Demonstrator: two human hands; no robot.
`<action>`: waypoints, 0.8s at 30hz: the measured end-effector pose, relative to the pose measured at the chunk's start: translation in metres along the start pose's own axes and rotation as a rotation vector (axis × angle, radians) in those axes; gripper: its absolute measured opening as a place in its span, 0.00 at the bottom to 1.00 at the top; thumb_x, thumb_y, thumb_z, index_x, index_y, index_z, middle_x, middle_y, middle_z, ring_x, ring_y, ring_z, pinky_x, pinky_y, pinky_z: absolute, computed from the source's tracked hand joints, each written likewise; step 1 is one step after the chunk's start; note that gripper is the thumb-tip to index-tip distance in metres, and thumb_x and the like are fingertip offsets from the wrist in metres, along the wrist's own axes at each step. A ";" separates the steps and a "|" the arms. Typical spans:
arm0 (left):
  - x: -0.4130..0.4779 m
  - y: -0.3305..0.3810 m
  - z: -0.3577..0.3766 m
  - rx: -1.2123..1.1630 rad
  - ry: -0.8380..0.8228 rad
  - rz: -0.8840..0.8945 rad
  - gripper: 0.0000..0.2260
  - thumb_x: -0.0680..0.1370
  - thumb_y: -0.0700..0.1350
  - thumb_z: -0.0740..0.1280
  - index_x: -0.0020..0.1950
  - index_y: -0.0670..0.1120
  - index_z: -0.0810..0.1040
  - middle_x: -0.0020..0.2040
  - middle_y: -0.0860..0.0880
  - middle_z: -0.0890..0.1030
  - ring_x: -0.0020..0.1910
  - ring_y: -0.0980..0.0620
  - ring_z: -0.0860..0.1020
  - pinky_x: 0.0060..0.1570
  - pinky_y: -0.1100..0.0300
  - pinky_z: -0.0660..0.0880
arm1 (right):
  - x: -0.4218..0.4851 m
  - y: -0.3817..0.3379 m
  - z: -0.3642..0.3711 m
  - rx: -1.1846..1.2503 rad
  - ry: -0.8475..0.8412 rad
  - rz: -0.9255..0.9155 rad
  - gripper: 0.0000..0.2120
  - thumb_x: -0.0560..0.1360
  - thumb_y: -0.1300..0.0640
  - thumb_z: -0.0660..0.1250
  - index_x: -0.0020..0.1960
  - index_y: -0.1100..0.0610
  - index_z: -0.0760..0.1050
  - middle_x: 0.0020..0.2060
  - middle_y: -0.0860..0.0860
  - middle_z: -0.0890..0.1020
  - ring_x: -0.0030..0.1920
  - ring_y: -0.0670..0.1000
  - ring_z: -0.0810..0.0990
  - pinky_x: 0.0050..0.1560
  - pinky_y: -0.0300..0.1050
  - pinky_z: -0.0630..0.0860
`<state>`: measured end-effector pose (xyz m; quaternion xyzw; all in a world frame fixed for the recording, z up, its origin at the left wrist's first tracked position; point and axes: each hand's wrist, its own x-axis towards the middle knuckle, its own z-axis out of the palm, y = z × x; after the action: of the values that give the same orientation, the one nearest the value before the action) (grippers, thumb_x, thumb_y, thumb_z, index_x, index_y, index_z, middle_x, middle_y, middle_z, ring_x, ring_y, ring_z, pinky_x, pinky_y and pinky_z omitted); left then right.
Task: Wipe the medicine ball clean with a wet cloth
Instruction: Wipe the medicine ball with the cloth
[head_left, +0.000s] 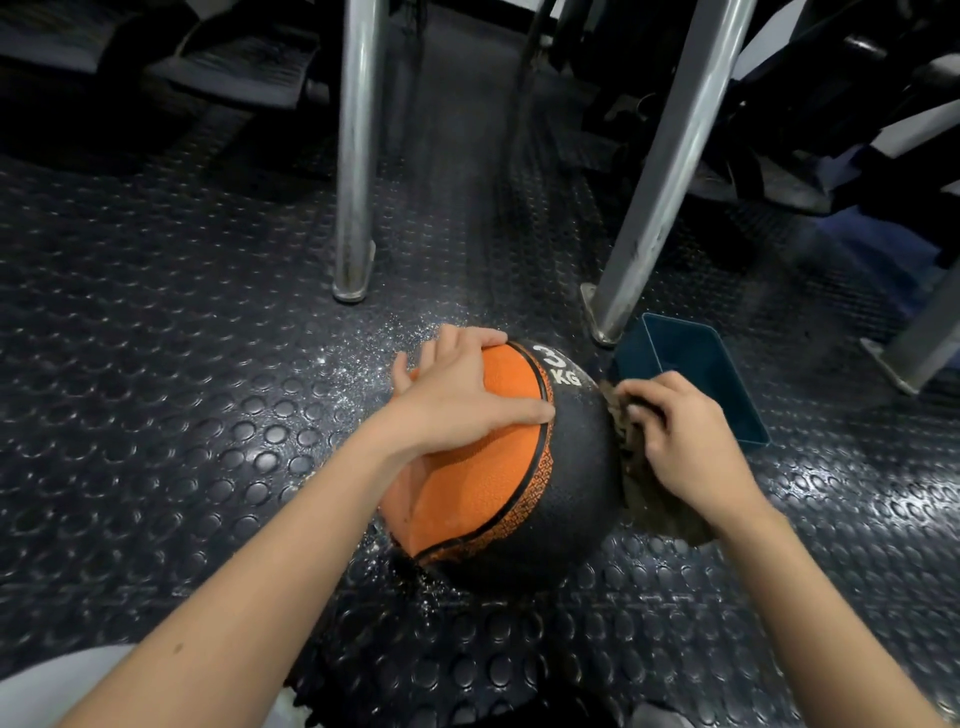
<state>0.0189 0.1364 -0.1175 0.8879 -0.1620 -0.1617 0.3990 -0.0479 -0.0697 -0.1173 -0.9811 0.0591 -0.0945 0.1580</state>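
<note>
Item: orange-and-black textured rubber medicine ball (571, 467), marked 3 KG, on studded black rubber floor (182, 415), no floor edge in view. Probably heavy, firm, grippy, prone to rolling. Grip: left hand (457, 400) spread flat on top, steadying; right hand (685, 441) clutching crumpled brown cloth (662, 512) against the ball's right side

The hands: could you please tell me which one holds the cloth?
The right hand grips the cloth against the medicine ball's black side; the left hand rests spread on its orange panel.

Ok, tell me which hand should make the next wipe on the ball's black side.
Right. The right hand grips the cloth against the black side of the medicine ball, while the left hand lies spread on the orange panel, probably steadying it, with no cloth.
</note>
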 end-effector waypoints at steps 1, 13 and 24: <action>-0.001 0.001 0.001 0.008 0.000 0.004 0.36 0.68 0.64 0.69 0.71 0.56 0.59 0.66 0.54 0.61 0.72 0.52 0.55 0.73 0.45 0.40 | 0.000 0.005 -0.002 -0.015 -0.030 0.041 0.11 0.76 0.66 0.63 0.53 0.55 0.80 0.46 0.53 0.76 0.51 0.60 0.76 0.53 0.54 0.73; 0.001 -0.002 0.001 -0.005 0.001 0.009 0.36 0.68 0.64 0.69 0.71 0.56 0.59 0.66 0.54 0.61 0.72 0.52 0.55 0.73 0.44 0.40 | 0.003 0.006 0.003 -0.018 0.037 -0.058 0.11 0.75 0.67 0.64 0.52 0.56 0.81 0.46 0.53 0.78 0.49 0.59 0.77 0.52 0.57 0.74; 0.003 -0.004 0.000 -0.003 -0.003 0.030 0.39 0.64 0.67 0.71 0.70 0.57 0.60 0.64 0.56 0.62 0.72 0.54 0.56 0.73 0.44 0.40 | -0.002 -0.030 -0.002 0.101 0.136 -0.336 0.11 0.75 0.63 0.62 0.52 0.55 0.79 0.46 0.51 0.76 0.46 0.55 0.75 0.47 0.53 0.73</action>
<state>0.0224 0.1378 -0.1214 0.8847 -0.1754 -0.1572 0.4024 -0.0471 -0.0415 -0.1064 -0.9593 -0.0999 -0.1887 0.1846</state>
